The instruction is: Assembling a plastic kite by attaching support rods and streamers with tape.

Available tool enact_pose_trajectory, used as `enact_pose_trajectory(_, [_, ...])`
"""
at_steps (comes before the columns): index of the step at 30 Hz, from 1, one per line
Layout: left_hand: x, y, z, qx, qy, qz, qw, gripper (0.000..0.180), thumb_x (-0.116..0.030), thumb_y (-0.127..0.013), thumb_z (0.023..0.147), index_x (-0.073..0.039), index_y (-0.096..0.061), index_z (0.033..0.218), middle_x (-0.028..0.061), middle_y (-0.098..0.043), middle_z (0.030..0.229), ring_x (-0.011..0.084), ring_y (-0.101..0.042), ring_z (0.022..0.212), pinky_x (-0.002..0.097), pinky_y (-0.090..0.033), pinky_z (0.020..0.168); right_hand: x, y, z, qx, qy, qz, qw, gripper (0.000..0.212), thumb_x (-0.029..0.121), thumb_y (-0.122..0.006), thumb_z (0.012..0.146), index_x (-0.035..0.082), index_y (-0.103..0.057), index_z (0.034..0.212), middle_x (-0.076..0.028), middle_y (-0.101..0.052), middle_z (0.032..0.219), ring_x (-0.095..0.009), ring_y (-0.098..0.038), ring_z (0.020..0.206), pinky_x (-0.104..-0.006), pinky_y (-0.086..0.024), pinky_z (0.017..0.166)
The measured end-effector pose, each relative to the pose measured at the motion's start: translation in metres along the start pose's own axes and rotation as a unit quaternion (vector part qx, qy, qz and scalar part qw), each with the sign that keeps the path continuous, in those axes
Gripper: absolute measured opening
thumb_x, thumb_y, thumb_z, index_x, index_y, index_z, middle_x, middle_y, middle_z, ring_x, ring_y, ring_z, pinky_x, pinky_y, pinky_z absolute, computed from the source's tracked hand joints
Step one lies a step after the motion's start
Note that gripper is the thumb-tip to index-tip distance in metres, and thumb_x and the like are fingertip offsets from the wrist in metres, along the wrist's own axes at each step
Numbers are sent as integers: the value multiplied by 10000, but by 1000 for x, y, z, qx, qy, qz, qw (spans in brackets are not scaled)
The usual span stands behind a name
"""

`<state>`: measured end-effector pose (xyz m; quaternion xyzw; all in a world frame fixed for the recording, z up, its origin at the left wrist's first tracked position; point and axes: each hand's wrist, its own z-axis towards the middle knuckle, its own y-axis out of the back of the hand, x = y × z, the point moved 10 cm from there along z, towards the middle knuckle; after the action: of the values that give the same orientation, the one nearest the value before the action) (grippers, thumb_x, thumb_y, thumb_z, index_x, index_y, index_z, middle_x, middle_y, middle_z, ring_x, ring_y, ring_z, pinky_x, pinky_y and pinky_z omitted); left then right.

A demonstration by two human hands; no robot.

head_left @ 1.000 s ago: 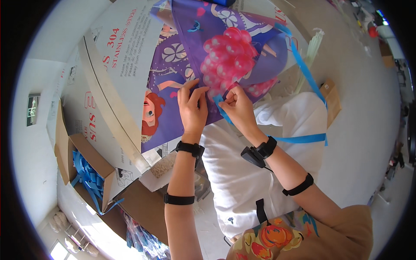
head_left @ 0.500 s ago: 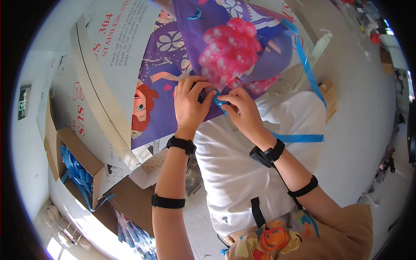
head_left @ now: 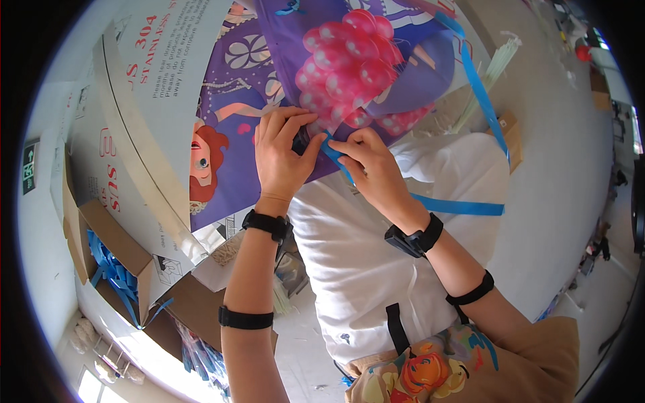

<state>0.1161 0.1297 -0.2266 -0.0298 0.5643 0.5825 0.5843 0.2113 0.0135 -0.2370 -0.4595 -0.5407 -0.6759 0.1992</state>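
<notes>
Low on a purple sheet (head_left: 349,67) printed with pink balloons, its top cut off, the right hand (head_left: 336,153) pinches a flat blue ribbon (head_left: 457,205) whose end blurs beside the left hand (head_left: 285,151), curled over a dark object (head_left: 300,140) too hidden to identify or call gripped.

Wall sign, green and white: hangs at far left (head_left: 29,166). Pale strips, thin, bundled (head_left: 492,72): upper right. Cardboard box, small, brown (head_left: 514,134): stands at right, near the bundle. Red object (head_left: 583,53), indistinct: background, upper right. Clear plastic packages (head_left: 201,359): lower left. Window, bright (head_left: 93,387): lower-left corner.
</notes>
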Motion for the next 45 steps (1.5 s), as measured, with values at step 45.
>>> enact_pose_trajectory(45, [-17, 29, 63, 74, 189, -176, 963, 225, -56, -623, 902, -29, -658, 1124, 52, -680, 1035, 134, -617, 980, 277, -474, 864, 23, -1, -10, 36, 204, -186, 960, 358, 0, -596, 827, -7, -628, 1183, -90, -596, 1276, -257, -528, 1248, -383, -463, 1011])
